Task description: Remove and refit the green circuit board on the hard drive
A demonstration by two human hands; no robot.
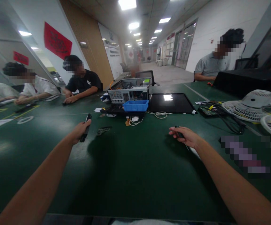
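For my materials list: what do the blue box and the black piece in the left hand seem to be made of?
Blue box: probably plastic, satin, from its even colour and soft shine. Black piece in the left hand: perhaps plastic or painted metal, since it looks dark; too small to tell its finish.

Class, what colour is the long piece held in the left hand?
The long piece is black, seen best in the head view.

A black bar-shaped part [86, 128] shows at left against a dark green tabletop [135, 178]; farther off is a blue plastic bin [135, 107], at right a white slatted fan [255, 99], far left a dark-lettered red poster [57, 40].
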